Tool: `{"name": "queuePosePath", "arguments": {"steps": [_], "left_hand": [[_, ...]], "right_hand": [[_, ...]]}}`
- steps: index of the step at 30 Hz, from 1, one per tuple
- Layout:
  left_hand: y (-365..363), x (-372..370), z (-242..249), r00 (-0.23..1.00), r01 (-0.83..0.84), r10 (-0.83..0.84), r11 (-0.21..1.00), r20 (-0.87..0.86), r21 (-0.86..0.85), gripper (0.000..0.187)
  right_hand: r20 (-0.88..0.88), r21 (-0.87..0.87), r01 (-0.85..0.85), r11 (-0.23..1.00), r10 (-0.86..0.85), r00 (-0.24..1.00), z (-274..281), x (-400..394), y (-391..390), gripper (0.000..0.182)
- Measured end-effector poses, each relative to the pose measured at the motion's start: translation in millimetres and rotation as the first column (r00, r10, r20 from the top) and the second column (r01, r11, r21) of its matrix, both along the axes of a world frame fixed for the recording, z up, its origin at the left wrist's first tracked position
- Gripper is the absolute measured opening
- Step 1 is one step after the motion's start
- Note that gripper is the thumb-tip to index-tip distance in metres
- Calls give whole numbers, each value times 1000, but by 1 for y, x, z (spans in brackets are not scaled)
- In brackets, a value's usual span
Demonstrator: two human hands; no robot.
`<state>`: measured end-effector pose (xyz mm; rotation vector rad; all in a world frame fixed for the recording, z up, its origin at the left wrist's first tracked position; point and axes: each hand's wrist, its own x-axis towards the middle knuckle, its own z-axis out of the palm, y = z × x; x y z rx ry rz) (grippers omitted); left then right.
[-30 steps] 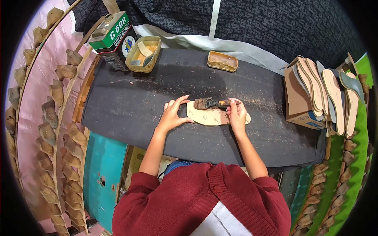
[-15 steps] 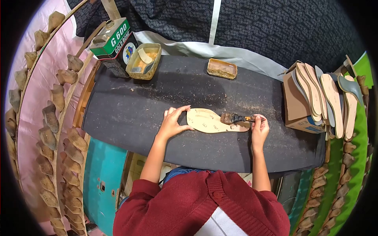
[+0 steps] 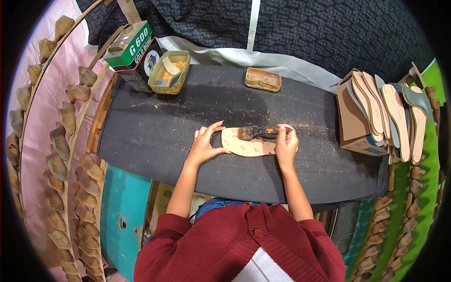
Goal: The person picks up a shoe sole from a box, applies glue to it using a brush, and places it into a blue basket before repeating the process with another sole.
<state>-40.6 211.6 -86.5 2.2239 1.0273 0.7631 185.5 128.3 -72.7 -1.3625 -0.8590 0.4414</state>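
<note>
A pale tan shoe insole [image 3: 243, 147] lies flat on the dark cloth, with small marks on its face. My left hand [image 3: 204, 144] grips its wide end at the left, the thumb at the lower edge and the fingertips at the upper one. Between the fingers of my right hand [image 3: 286, 146] is a brush [image 3: 247, 133] with dark-wrapped handle, its bristles resting on the insole's upper middle. That hand covers part of the insole's narrow end.
A glue can [image 3: 134, 56] and a yellowish tub [image 3: 182, 80] stand at the back left. A small shallow container [image 3: 263, 80] is at the back. Several insoles [image 3: 394, 117] lean over a cardboard box [image 3: 350, 113] at right. Shoe lasts [image 3: 58, 141] line side racks.
My right hand has moved left along the insole, carrying the brush from the narrow part toward the wide end. The left hand keeps its hold.
</note>
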Motion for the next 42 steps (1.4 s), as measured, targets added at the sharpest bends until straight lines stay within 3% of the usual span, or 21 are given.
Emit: {"name": "queuePosePath", "arguments": {"steps": [5, 9, 13, 20, 21, 31, 35, 42], "left_hand": [[-1, 0, 1, 1000, 3, -3, 1000, 8, 5, 89], [-1, 0, -1, 1000, 9, -10, 999, 23, 51, 73], [0, 0, -1, 1000, 13, -15, 997, 26, 75, 61], [-1, 1, -1, 999, -17, 15, 999, 47, 49, 68], [-1, 1, -3, 999, -17, 14, 999, 45, 46, 68], [1, 1, -4, 999, -15, 13, 999, 46, 43, 70], [0, 1, -1, 1000, -15, 15, 1000, 8, 22, 68], [0, 1, -2, 1000, -11, 10, 1000, 21, 27, 68]], "right_hand": [[36, -79, 100, 992, -97, 995, 2, 36, -32, 16], [27, -108, 139, 984, -137, 990, 8, 45, -42, 15], [22, -5, 119, 993, -119, 993, 14, 32, -25, 14], [-47, 1, -49, 999, 49, 998, 2, -9, 21, 17], [50, -19, -45, 999, 46, 998, 2, -10, 20, 17], [74, -81, 174, 981, -168, 983, 6, 51, -45, 14], [97, -51, 185, 981, -180, 979, 12, 52, -50, 14], [82, 23, 5, 1000, -7, 997, 12, -1, 9, 15]]}}
